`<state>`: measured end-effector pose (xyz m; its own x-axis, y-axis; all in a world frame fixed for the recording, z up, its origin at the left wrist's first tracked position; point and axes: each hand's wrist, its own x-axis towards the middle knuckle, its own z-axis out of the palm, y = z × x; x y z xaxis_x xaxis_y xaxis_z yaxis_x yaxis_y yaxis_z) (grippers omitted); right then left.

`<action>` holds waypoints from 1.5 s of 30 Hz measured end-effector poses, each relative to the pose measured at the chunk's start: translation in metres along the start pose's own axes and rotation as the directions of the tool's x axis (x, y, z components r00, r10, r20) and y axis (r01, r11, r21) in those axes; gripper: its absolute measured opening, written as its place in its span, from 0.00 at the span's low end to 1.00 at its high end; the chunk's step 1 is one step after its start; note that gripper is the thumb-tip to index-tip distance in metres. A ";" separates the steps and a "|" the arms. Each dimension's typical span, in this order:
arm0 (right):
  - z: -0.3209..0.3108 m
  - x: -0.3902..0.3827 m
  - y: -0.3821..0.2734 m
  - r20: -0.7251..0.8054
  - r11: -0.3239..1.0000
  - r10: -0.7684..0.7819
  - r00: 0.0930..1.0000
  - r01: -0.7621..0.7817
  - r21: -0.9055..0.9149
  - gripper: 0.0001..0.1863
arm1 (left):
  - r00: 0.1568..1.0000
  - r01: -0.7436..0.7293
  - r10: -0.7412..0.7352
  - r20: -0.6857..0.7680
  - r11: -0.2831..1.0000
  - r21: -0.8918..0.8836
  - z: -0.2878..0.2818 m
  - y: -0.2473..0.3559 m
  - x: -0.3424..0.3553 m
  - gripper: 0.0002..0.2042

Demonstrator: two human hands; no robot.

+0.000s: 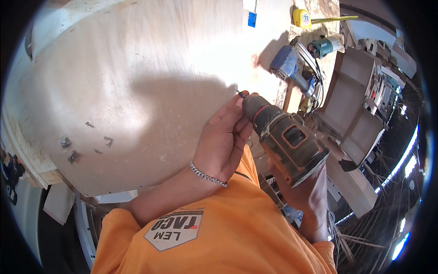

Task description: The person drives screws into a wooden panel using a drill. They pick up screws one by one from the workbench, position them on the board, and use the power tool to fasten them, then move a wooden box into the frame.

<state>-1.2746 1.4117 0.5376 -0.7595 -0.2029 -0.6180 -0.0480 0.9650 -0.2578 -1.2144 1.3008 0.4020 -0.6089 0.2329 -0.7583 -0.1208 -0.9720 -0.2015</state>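
Cannot see all of the right hand (294, 192) behind the drill (283, 146), identify the tiny piece (241, 94) by the left hand (220, 137), or follow the black object (13, 172) past the left rim.

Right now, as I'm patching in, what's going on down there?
The person's right hand holds a drill over the board. The left hand is at its nose, fingertips pinching a small piece, perhaps a screw; whether it touches the board isn't clear. Loose screws lie to the left, and a blue tool and tape measure lie to the right.
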 end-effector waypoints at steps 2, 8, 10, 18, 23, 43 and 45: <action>-0.005 0.006 -0.006 -0.012 0.998 -0.038 0.999 0.037 -0.059 0.15 | 1.000 -0.010 0.010 -0.022 1.000 0.006 0.001 0.003 0.000 0.15; -0.007 0.003 0.017 0.184 0.945 -0.061 0.981 0.116 -0.306 0.24 | 0.999 0.029 -0.030 -0.026 0.999 -0.039 0.002 0.005 -0.004 0.15; -0.008 -0.003 0.025 0.308 0.917 0.117 0.944 0.016 -0.398 0.31 | 0.998 0.037 -0.039 -0.039 0.998 -0.043 0.003 0.007 -0.004 0.15; -0.021 0.028 -0.012 0.132 0.972 -0.056 0.990 0.084 -0.217 0.29 | 1.000 0.025 -0.026 -0.010 0.998 -0.060 0.003 0.005 -0.002 0.16; -0.017 0.035 -0.015 0.140 0.981 -0.053 0.989 0.078 -0.176 0.28 | 0.998 0.062 -0.062 -0.005 0.998 -0.026 0.002 0.011 -0.003 0.17; -0.014 0.036 -0.011 0.129 0.971 -0.159 0.979 0.179 -0.162 0.16 | 0.865 -0.251 0.458 0.205 0.040 0.967 -0.025 0.081 -0.092 0.08; -0.006 0.031 0.002 0.091 0.973 -0.192 0.977 0.202 -0.108 0.17 | 0.617 -0.159 0.720 0.316 -0.279 0.947 -0.036 0.101 -0.114 0.08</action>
<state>-1.3026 1.4082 0.5224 -0.6739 -0.3988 -0.6220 -0.2701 0.9165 -0.2951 -1.1289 1.1772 0.4458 -0.7106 -0.5663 -0.4175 -0.6118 0.2043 0.7642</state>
